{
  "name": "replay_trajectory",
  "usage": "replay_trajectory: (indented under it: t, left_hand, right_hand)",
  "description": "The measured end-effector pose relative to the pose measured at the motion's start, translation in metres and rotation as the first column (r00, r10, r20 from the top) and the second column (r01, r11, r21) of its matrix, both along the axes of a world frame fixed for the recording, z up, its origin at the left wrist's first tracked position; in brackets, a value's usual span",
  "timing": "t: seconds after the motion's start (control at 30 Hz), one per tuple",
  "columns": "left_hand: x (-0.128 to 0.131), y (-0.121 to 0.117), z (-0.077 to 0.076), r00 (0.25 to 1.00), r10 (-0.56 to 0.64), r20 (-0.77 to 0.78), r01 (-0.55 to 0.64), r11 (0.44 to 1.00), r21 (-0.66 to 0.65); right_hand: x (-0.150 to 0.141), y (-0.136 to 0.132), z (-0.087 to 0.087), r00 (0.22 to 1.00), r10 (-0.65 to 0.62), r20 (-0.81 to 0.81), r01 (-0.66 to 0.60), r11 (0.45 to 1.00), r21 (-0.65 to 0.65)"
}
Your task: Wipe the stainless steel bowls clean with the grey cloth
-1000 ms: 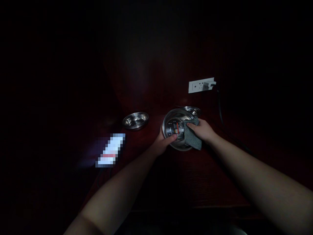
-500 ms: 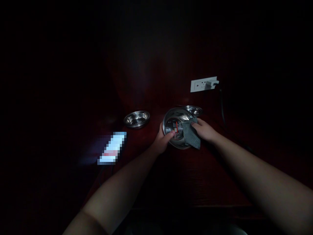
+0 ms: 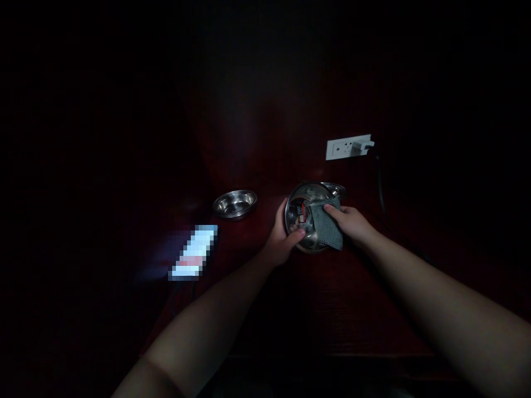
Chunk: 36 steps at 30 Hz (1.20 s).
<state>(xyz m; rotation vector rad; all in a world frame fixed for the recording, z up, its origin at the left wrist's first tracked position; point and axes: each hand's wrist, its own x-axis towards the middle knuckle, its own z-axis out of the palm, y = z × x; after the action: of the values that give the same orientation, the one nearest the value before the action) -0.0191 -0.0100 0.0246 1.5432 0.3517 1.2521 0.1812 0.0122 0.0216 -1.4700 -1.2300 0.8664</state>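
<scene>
A shiny metal bowl (image 3: 307,193) with a small red-and-black label is tilted up in the middle of the view. My left hand (image 3: 282,237) grips it at its left side, the thumb over the surface and the fingers behind it. In my right hand (image 3: 350,221) is a grey-green cloth (image 3: 327,225), pressed against the right part of the bowl. The thumb lies on top of the cloth; the other fingers are mostly hidden.
On the dark red table (image 3: 315,309) a shallow metal bowl (image 3: 235,204) stands at left. Another metal dish (image 3: 338,189) shows partly behind the held bowl. A lit, blurred-out screen (image 3: 194,251) lies at left. A wall socket (image 3: 348,147) holds a plug with a dark cable (image 3: 379,182).
The bowl has turned and shifted slightly right, with my left hand moving along with it. My right hand keeps the cloth against it. The whole view has shifted a little.
</scene>
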Motion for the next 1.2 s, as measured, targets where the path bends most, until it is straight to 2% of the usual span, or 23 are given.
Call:
replay_trajectory:
  t: [0.13, 0.33, 0.57, 0.83, 0.97, 1.2]
  left_hand:
    - [0.002, 0.001, 0.0, 1.0, -0.007, 0.008, 0.008, 0.998, -0.069]
    - [0.001, 0.007, -0.003, 0.999, 0.039, -0.013, -0.041, 0.981, -0.189]
    - [-0.005, 0.016, -0.007, 0.999, 0.011, -0.035, -0.02, 0.966, -0.257]
    - [-0.012, 0.017, -0.001, 0.998, -0.011, -0.056, -0.008, 0.945, -0.328]
    - [-0.015, 0.017, 0.001, 0.998, -0.012, -0.061, -0.008, 0.947, -0.32]
    - [-0.015, 0.014, 0.003, 0.995, -0.085, -0.054, 0.065, 0.951, -0.302]
  right_hand:
    - [-0.001, -0.002, 0.002, 0.986, -0.044, 0.162, 0.037, 0.998, 0.049]
    - [-0.001, -0.005, 0.005, 0.936, -0.056, 0.347, 0.002, 0.988, 0.155]
    - [0.001, -0.003, 0.005, 0.937, -0.027, 0.349, -0.044, 0.98, 0.192]
    - [-0.001, -0.006, 0.008, 0.932, -0.011, 0.361, -0.06, 0.981, 0.184]
    - [-0.001, -0.006, 0.008, 0.935, -0.002, 0.354, -0.07, 0.979, 0.192]
    - [-0.001, -0.003, 0.004, 0.945, 0.022, 0.327, -0.082, 0.982, 0.17]
